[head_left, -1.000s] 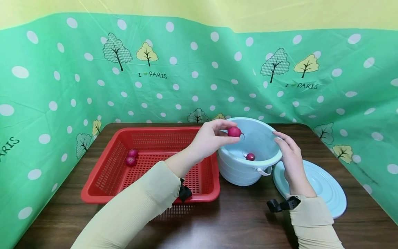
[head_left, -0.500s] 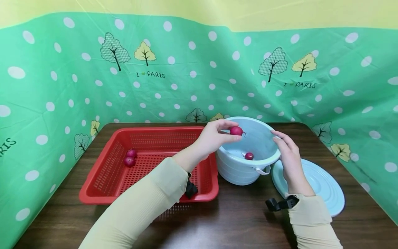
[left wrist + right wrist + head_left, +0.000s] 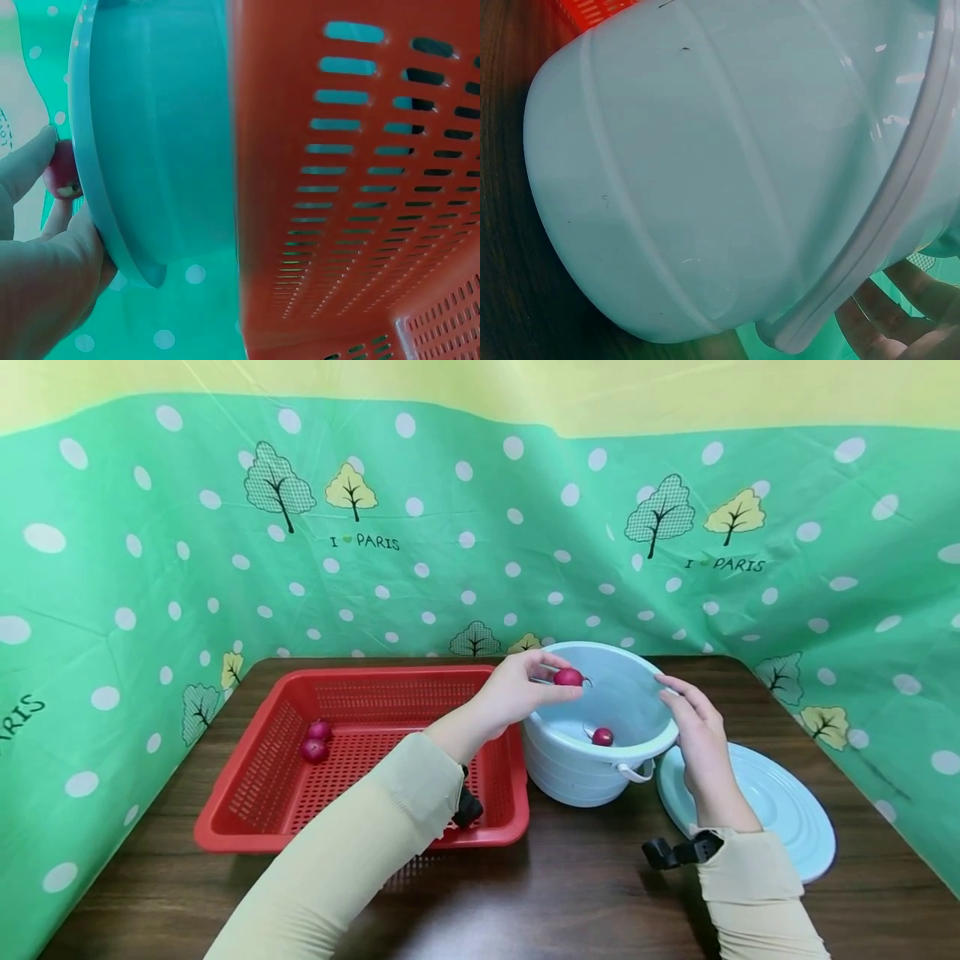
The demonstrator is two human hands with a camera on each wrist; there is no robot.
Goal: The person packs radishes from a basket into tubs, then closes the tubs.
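My left hand (image 3: 517, 689) pinches a red radish (image 3: 568, 677) between thumb and fingers over the near left part of a pale blue bucket (image 3: 577, 777). The radish's thin root tail points right. Inside the bucket lies another radish (image 3: 602, 737). On the bucket's right side, the fingertips of my right hand (image 3: 705, 743) rest at the rim, fingers fairly straight. Right wrist view: those fingers (image 3: 885, 319) reach up to the rim (image 3: 870, 240). Left wrist view: the held radish (image 3: 63, 169) shows partly behind the bucket's rim.
A red perforated basket (image 3: 517, 827) stands left of the bucket, with two radishes (image 3: 315, 741) at its left side. The bucket's blue lid (image 3: 795, 810) lies on the dark wood table (image 3: 570, 893) at right, partly under the right forearm. A green printed cloth (image 3: 450, 568) hangs behind.
My left hand and its radish have shifted slightly right over the bucket, and the left forearm has moved right with them. The right hand stays at the rim.
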